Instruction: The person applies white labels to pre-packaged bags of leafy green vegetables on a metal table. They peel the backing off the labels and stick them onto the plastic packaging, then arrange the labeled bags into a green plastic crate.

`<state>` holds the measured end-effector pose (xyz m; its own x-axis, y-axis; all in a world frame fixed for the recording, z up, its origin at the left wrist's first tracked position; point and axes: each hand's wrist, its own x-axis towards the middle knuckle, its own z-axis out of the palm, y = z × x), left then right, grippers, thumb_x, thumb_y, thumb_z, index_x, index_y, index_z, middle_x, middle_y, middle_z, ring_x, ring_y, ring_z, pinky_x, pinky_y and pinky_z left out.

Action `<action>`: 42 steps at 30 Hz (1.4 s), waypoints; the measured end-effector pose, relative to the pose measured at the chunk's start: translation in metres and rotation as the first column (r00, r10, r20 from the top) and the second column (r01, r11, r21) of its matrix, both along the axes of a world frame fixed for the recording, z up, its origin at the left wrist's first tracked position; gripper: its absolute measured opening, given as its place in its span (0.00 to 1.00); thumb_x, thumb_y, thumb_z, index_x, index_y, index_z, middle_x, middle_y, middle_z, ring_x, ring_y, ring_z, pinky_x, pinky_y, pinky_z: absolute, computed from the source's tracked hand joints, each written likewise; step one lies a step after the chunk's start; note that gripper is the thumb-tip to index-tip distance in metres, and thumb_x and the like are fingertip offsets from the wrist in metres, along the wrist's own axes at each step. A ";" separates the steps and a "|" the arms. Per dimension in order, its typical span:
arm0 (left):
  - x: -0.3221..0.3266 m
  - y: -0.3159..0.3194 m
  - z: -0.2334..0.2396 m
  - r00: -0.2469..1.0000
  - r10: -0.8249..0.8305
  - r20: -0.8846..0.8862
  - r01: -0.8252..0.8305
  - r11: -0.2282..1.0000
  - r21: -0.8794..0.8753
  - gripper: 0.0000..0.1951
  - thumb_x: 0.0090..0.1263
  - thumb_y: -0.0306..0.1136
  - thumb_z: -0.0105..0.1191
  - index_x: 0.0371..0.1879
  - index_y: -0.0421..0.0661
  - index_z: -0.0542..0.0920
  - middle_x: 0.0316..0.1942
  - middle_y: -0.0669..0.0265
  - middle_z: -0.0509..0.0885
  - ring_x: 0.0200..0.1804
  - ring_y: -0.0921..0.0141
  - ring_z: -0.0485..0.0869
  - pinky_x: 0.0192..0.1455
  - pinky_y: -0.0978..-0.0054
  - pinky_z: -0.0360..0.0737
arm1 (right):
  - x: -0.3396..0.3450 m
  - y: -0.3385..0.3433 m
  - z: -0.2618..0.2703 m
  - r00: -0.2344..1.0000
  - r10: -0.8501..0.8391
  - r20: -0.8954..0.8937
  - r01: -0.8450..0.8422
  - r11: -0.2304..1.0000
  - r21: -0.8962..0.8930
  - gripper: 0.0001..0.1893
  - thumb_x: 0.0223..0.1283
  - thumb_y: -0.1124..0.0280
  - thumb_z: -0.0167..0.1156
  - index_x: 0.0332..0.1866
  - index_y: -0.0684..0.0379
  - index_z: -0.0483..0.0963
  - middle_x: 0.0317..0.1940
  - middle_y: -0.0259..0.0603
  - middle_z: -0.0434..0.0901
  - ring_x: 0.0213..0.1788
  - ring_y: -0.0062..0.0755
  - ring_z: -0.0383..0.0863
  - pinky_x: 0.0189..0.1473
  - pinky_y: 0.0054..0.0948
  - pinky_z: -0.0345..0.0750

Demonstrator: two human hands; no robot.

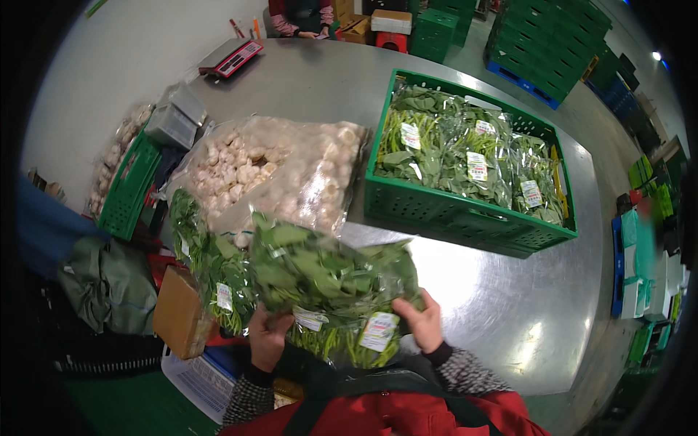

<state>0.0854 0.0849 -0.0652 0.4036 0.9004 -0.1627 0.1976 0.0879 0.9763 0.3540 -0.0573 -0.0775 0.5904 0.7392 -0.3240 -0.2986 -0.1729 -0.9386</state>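
My left hand (268, 335) grips the left side of clear-bagged leafy greens (305, 267), just in front of my body. On the other side, my right hand (421, 319) holds the bags' right edge. Two labels show on the held greens, so there seem to be two bags, one overlapping the other. Left of my left hand lie more bagged greens (223, 261) with a white label. Beyond my hands rests a large clear bag of garlic bulbs (245, 169). A green plastic crate (447, 201) to its right holds several labelled bags of greens.
A metal table (523, 310) carries these things. At its far left stands a red-edged digital scale (232, 59). Grey plastic bins (174, 114) and a green crate of garlic (128, 191) are at left. A cardboard box (180, 310) sits near my left arm. Another person (302, 19) is beyond the table.
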 end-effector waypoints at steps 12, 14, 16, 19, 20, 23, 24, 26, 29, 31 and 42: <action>0.370 0.174 0.129 0.947 -0.086 -0.310 0.310 0.502 0.808 0.21 0.63 0.45 0.66 0.32 0.39 0.73 0.21 0.59 0.78 0.24 0.59 0.78 0.30 0.63 0.76 | 0.402 0.086 0.121 0.725 -0.047 0.688 0.182 0.975 -0.125 0.42 0.57 0.45 0.67 0.62 0.74 0.64 0.49 0.49 0.80 0.49 0.37 0.81 0.51 0.29 0.78; 0.395 0.184 0.111 0.856 0.154 -0.494 0.417 0.361 0.834 0.33 0.58 0.57 0.65 0.43 0.36 0.72 0.42 0.48 0.81 0.38 0.53 0.82 0.35 0.58 0.80 | 0.433 0.106 0.081 0.364 0.120 0.924 0.390 0.881 -0.268 0.54 0.51 0.35 0.65 0.71 0.71 0.55 0.64 0.58 0.67 0.65 0.50 0.70 0.62 0.41 0.71; 0.434 0.196 0.102 0.899 0.017 -0.438 0.427 0.191 0.884 0.41 0.57 0.64 0.61 0.58 0.40 0.71 0.64 0.45 0.67 0.62 0.47 0.69 0.56 0.47 0.72 | 0.427 0.131 0.070 0.230 0.156 0.961 0.395 0.887 -0.239 0.55 0.51 0.28 0.58 0.77 0.54 0.50 0.76 0.60 0.47 0.77 0.62 0.48 0.70 0.66 0.54; 0.495 0.206 0.068 0.840 -0.003 -0.543 0.542 0.069 0.838 0.42 0.60 0.70 0.54 0.71 0.59 0.66 0.74 0.46 0.55 0.74 0.39 0.50 0.70 0.32 0.50 | 0.399 0.174 0.071 0.139 0.359 0.923 0.371 0.845 -0.385 0.48 0.54 0.23 0.48 0.77 0.37 0.53 0.79 0.54 0.41 0.77 0.72 0.38 0.68 0.77 0.43; 0.507 0.215 0.053 0.767 0.014 -0.642 0.632 0.159 0.759 0.43 0.58 0.75 0.50 0.73 0.69 0.63 0.78 0.50 0.48 0.75 0.34 0.44 0.67 0.23 0.43 | 0.395 0.182 0.058 0.098 0.449 0.888 0.374 0.810 -0.451 0.47 0.54 0.23 0.47 0.77 0.37 0.54 0.79 0.52 0.41 0.77 0.72 0.38 0.68 0.77 0.42; 0.533 0.219 0.000 0.575 -0.087 -0.813 0.797 0.281 0.534 0.48 0.53 0.79 0.49 0.75 0.72 0.59 0.79 0.50 0.46 0.76 0.35 0.39 0.69 0.25 0.34 | 0.408 0.180 0.007 0.151 0.513 0.845 0.334 0.778 -0.532 0.45 0.55 0.21 0.42 0.75 0.36 0.59 0.79 0.49 0.44 0.77 0.72 0.37 0.68 0.78 0.41; 0.544 0.213 -0.003 0.534 -0.108 -0.839 0.817 0.322 0.478 0.49 0.52 0.80 0.47 0.75 0.73 0.58 0.79 0.52 0.47 0.76 0.35 0.41 0.69 0.25 0.34 | 0.414 0.177 0.005 0.177 0.516 0.838 0.324 0.773 -0.545 0.45 0.55 0.21 0.42 0.74 0.36 0.59 0.79 0.49 0.44 0.77 0.72 0.37 0.68 0.78 0.41; 0.561 0.215 -0.001 0.495 -0.130 -0.859 0.832 0.358 0.424 0.48 0.51 0.80 0.49 0.74 0.76 0.60 0.79 0.56 0.48 0.77 0.38 0.42 0.69 0.24 0.33 | 0.425 0.180 0.004 0.231 0.532 0.815 0.312 0.753 -0.580 0.45 0.54 0.21 0.43 0.74 0.35 0.60 0.79 0.46 0.46 0.77 0.71 0.38 0.68 0.78 0.41; 0.552 0.229 -0.005 0.521 -0.091 -0.849 0.801 0.396 0.449 0.48 0.50 0.81 0.49 0.73 0.76 0.60 0.79 0.61 0.49 0.77 0.40 0.44 0.69 0.25 0.35 | 0.422 0.196 0.001 0.237 0.529 0.815 0.296 0.759 -0.579 0.45 0.53 0.21 0.44 0.74 0.34 0.60 0.79 0.43 0.46 0.78 0.69 0.39 0.68 0.78 0.41; 0.529 0.228 0.002 0.665 -0.009 -0.747 0.709 0.323 0.627 0.48 0.52 0.81 0.45 0.74 0.76 0.58 0.78 0.52 0.48 0.76 0.39 0.47 0.67 0.24 0.43 | 0.409 0.201 0.015 0.184 0.575 0.797 0.349 0.720 -0.600 0.45 0.53 0.21 0.45 0.74 0.33 0.59 0.79 0.43 0.45 0.78 0.66 0.40 0.68 0.77 0.39; 0.093 0.168 0.082 1.000 -0.012 -0.021 0.023 0.721 0.693 0.22 0.65 0.33 0.61 0.58 0.45 0.78 0.64 0.52 0.74 0.66 0.59 0.74 0.69 0.63 0.69 | 0.081 0.090 0.052 0.836 0.250 0.489 -0.354 0.926 0.132 0.12 0.72 0.67 0.52 0.42 0.67 0.77 0.33 0.43 0.82 0.30 0.32 0.81 0.42 0.28 0.78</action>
<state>0.1783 0.2529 0.0168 0.4233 0.7569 0.4979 0.2061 -0.6156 0.7606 0.4354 0.0326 -0.0258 0.3675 0.9239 0.1070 0.2058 0.0314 -0.9781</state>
